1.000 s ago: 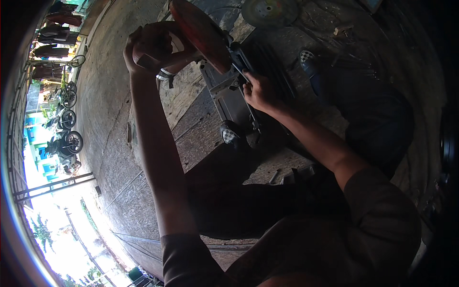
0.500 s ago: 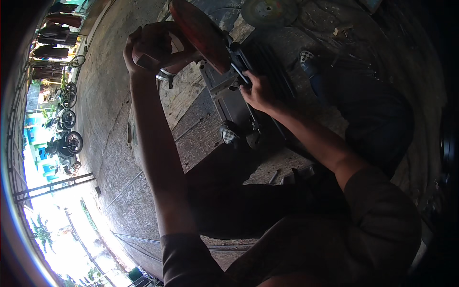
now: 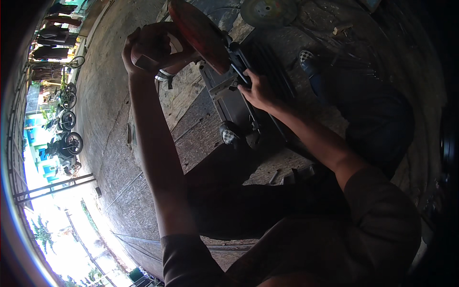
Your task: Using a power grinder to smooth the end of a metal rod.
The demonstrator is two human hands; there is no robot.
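Note:
My left hand (image 3: 150, 48) is wrapped around the handle of a cutting machine with a red blade guard (image 3: 198, 34), raised near the top of the view. My right hand (image 3: 258, 91) rests on the machine's dark metal base (image 3: 229, 103), fingers pressed on a bar or clamp part beside the guard. The base stands on the concrete floor (image 3: 110, 143) with a small wheel or foot (image 3: 229, 136) at its near end. Exactly what the right fingers pinch is hidden in shadow.
A round grey disc (image 3: 267, 10) lies on the floor at the top. A shoe and a dark trouser leg (image 3: 363, 110) sit to the right. Parked motorbikes (image 3: 64, 143) and a metal gate (image 3: 52, 186) line the bright left edge.
My right hand has slid slightly up along the machine's base toward the guard. The left hand has stayed on the handle.

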